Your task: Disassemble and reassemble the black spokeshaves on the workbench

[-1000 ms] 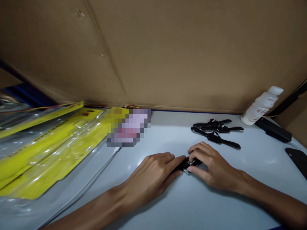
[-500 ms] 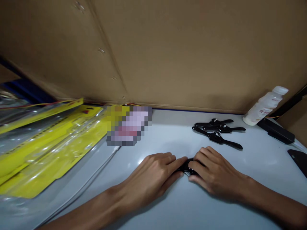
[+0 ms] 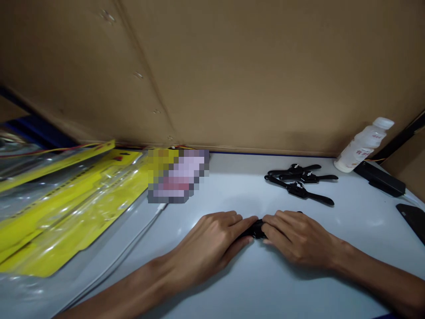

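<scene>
Low over the white tabletop, my left hand (image 3: 221, 235) and my right hand (image 3: 295, 237) grip a black spokeshave (image 3: 256, 229) from either side. Its middle shows between my fingertips. Most of both handles is covered by my hands, though a dark tip peeks out behind the right one. Beyond my right hand lie several more black spokeshaves (image 3: 298, 190), close together and partly overlapping, with shiny metal parts at their centres.
Yellow cards with clear plastic packaging (image 3: 83, 212) spread over the left side. A blurred-out phone-like object (image 3: 181, 177) with a white cable (image 3: 133, 246) lies beside them. At right are a plastic bottle (image 3: 361, 146), a black power strip (image 3: 380, 179) and a dark flat object (image 3: 411, 221). A cardboard wall (image 3: 249, 79) stands behind.
My right hand has shifted its fingers on the spokeshave and lies flatter along it. The spokeshave's middle appears turned; my left hand stays nearly in place. The view has shifted slightly.
</scene>
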`<state>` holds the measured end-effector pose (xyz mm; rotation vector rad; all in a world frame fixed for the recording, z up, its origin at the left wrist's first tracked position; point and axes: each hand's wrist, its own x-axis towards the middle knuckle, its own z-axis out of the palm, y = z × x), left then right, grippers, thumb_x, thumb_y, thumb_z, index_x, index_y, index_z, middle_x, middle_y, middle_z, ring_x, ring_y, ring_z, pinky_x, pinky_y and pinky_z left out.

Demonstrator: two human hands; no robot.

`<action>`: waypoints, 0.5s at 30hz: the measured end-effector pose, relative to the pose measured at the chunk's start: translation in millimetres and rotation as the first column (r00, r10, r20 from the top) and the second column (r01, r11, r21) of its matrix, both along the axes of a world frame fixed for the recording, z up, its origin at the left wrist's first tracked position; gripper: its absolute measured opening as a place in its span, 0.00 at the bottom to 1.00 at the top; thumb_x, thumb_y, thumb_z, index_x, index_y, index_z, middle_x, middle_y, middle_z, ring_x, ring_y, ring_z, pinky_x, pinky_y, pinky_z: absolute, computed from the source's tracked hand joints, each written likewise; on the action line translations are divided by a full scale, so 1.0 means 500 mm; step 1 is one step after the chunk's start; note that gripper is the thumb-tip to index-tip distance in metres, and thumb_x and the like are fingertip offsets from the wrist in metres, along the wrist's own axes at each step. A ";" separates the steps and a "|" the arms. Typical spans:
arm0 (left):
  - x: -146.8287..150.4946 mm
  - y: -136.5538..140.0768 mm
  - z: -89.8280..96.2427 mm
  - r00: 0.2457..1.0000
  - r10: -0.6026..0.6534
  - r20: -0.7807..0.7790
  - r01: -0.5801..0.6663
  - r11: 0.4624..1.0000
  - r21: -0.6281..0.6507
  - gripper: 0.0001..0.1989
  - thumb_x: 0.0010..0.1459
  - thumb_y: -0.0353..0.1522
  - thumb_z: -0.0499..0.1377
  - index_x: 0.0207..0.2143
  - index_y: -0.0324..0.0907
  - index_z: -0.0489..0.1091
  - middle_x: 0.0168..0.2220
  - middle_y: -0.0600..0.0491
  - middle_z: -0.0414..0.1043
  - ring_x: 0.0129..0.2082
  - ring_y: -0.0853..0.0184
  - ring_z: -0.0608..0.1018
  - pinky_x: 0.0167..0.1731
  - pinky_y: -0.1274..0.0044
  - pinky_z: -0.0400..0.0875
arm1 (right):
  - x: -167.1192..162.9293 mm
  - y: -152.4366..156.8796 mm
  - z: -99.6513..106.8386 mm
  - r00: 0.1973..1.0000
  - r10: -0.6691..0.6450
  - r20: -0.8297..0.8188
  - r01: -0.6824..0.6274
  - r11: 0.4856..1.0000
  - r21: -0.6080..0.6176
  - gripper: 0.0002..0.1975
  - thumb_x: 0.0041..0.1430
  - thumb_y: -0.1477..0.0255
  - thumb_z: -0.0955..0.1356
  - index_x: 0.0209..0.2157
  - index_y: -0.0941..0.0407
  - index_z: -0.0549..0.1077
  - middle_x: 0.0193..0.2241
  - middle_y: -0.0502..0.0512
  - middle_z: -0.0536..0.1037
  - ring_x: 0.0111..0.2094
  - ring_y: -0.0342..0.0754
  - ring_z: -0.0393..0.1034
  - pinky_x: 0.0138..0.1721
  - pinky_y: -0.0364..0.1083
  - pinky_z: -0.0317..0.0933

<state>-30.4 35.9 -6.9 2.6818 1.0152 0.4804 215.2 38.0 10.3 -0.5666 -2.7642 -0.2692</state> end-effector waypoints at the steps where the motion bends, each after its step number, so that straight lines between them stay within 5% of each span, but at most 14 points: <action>1: 0.000 0.000 0.000 1.000 0.000 -0.002 0.000 1.000 -0.005 0.11 0.72 0.33 0.53 0.52 0.42 0.71 0.35 0.52 0.78 0.32 0.59 0.81 0.30 0.69 0.74 | 0.000 0.000 0.000 0.999 -0.001 -0.034 0.000 1.000 -0.029 0.19 0.77 0.73 0.56 0.42 0.60 0.75 0.37 0.62 0.81 0.34 0.51 0.73 0.34 0.50 0.67; 4: -0.001 -0.001 0.002 1.000 -0.003 -0.020 0.002 1.000 -0.018 0.11 0.72 0.33 0.53 0.52 0.43 0.71 0.35 0.52 0.77 0.32 0.60 0.80 0.31 0.70 0.73 | 0.000 0.003 0.004 0.966 -0.066 -0.251 0.002 0.970 -0.245 0.16 0.78 0.70 0.57 0.41 0.58 0.73 0.34 0.58 0.80 0.33 0.49 0.73 0.34 0.48 0.68; 8: -0.001 -0.002 0.005 0.998 -0.003 -0.063 0.002 1.000 -0.018 0.11 0.72 0.33 0.53 0.53 0.43 0.71 0.35 0.52 0.77 0.32 0.61 0.80 0.30 0.71 0.71 | 0.011 0.028 0.010 0.787 -0.443 -0.429 0.127 0.797 -0.591 0.11 0.75 0.67 0.60 0.39 0.54 0.70 0.28 0.49 0.75 0.26 0.44 0.70 0.29 0.45 0.65; 11: 0.000 -0.003 0.007 0.996 -0.017 -0.088 0.019 1.000 0.018 0.11 0.72 0.32 0.54 0.53 0.42 0.70 0.34 0.52 0.77 0.31 0.60 0.79 0.30 0.71 0.70 | 0.029 0.058 -0.002 0.751 -0.513 -0.415 0.270 0.813 -0.516 0.09 0.74 0.67 0.62 0.39 0.54 0.70 0.30 0.51 0.76 0.30 0.47 0.71 0.33 0.48 0.66; 15: 0.001 -0.009 0.011 0.989 -0.041 -0.143 0.049 0.997 0.051 0.10 0.71 0.34 0.57 0.51 0.41 0.69 0.30 0.54 0.77 0.27 0.61 0.78 0.28 0.71 0.67 | 0.040 0.073 -0.021 0.874 -0.385 -0.295 0.291 0.903 -0.316 0.10 0.75 0.68 0.61 0.41 0.57 0.72 0.37 0.58 0.77 0.37 0.52 0.72 0.40 0.51 0.66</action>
